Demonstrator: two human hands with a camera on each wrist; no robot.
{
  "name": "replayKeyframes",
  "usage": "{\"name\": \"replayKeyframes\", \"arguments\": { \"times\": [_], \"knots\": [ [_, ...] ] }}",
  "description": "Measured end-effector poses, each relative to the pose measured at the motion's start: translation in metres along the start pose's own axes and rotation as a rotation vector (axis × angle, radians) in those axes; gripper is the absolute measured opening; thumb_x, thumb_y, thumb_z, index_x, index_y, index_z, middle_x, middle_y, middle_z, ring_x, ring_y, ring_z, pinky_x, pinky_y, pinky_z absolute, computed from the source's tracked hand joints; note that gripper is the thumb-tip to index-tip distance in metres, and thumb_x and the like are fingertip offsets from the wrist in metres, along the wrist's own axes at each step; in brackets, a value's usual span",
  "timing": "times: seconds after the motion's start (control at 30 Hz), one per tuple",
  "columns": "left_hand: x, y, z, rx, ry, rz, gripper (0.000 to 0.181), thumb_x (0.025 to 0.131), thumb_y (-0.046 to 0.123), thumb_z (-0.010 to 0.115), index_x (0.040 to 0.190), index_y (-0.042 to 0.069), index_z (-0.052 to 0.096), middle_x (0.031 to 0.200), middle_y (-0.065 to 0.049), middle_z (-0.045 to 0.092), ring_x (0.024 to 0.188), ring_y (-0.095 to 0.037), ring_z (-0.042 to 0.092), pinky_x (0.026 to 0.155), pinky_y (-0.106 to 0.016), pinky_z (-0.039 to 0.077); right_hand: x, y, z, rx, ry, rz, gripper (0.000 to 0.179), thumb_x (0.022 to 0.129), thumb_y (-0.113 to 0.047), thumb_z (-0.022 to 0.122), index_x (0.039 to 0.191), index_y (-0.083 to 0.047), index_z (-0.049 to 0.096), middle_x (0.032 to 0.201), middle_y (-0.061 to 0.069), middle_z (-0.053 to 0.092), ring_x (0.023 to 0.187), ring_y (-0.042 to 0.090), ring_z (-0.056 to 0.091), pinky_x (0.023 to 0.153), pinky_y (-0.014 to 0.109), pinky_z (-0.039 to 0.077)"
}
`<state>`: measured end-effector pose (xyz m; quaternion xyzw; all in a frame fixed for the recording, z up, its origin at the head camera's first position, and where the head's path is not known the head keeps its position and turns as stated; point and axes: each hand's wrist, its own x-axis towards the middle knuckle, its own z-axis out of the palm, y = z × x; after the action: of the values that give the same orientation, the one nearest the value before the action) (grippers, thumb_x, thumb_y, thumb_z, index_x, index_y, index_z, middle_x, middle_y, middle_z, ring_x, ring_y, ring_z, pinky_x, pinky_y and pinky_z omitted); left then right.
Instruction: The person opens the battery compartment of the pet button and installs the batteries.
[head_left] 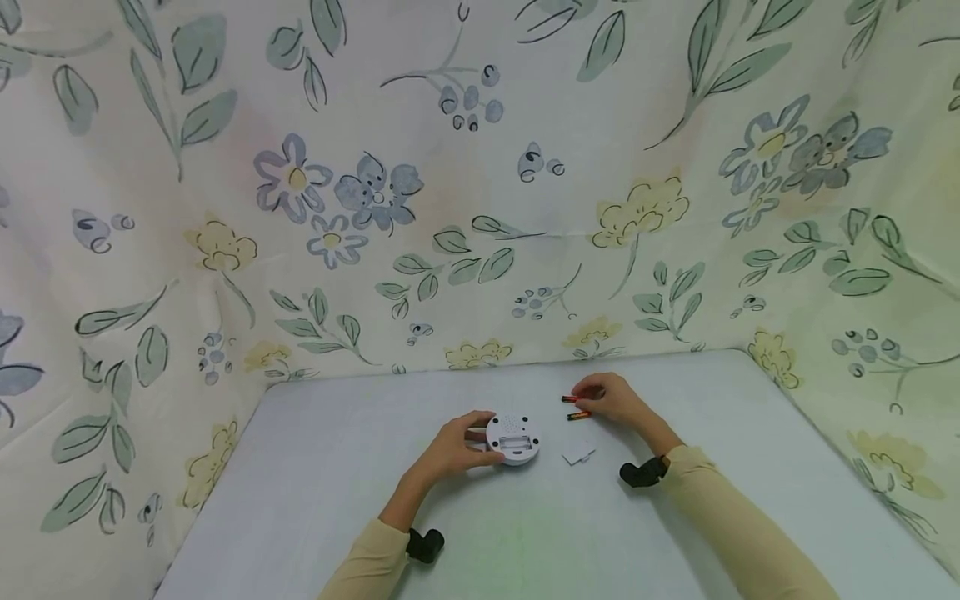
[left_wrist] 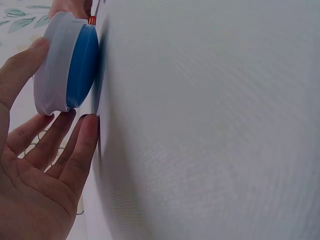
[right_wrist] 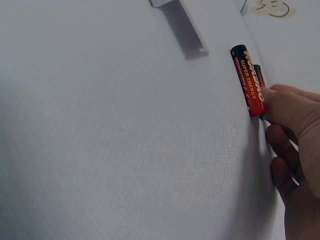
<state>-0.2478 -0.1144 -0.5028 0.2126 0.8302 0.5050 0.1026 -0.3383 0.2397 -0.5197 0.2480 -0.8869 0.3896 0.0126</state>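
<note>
A round white device (head_left: 513,439) with a bare battery compartment and dark feet lies back up on the table. Its blue underside (left_wrist: 83,66) shows in the left wrist view. My left hand (head_left: 453,448) grips its left edge, thumb on one side and fingers on the other. To its right, two red-and-black batteries lie side by side. The nearer battery (right_wrist: 247,80) lies loose. My right hand (head_left: 611,400) pinches the farther battery (head_left: 569,399) by its right end, thumb and fingers partly covering it. A small white battery cover (head_left: 578,452) lies between the device and my right wrist.
The white table (head_left: 337,467) runs back to a floral cloth (head_left: 450,208) hanging behind and along both sides. Black wrist cameras sit at my left wrist (head_left: 426,546) and right wrist (head_left: 642,473), low over the tabletop.
</note>
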Motion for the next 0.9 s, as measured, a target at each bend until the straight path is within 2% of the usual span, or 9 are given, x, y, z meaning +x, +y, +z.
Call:
{"name": "replayKeyframes", "arguments": {
  "times": [0.33,0.57,0.9],
  "knots": [
    [-0.001,0.001,0.002,0.003,-0.003,0.004,0.069,0.085,0.019,0.086,0.144,0.002,0.054,0.138,-0.014,0.057,0.116,-0.032,0.062,0.088,-0.035,0.056,-0.006,-0.001,0.000,0.015,0.025,0.013,0.010,0.089,-0.009,0.080,0.099,-0.011,0.078,0.095,-0.002,0.069,0.083,0.016,0.061,0.073,0.031,0.052],
    [-0.001,0.001,0.001,-0.013,-0.002,0.007,0.070,0.085,0.019,0.086,0.144,0.002,0.053,0.139,-0.013,0.057,0.117,-0.031,0.062,0.090,-0.035,0.055,-0.009,0.000,-0.002,0.055,0.047,0.069,0.011,0.091,-0.012,0.080,0.102,-0.010,0.078,0.096,-0.001,0.070,0.085,0.017,0.063,0.075,0.029,0.053],
    [-0.002,-0.001,0.001,-0.008,-0.003,0.013,0.069,0.085,0.019,0.086,0.144,0.002,0.053,0.138,-0.014,0.057,0.116,-0.032,0.062,0.090,-0.035,0.056,-0.019,-0.009,-0.006,0.119,0.124,0.052,0.013,0.092,-0.006,0.077,0.104,-0.003,0.076,0.103,0.008,0.072,0.089,0.023,0.068,0.079,0.029,0.056]
  ]
}}
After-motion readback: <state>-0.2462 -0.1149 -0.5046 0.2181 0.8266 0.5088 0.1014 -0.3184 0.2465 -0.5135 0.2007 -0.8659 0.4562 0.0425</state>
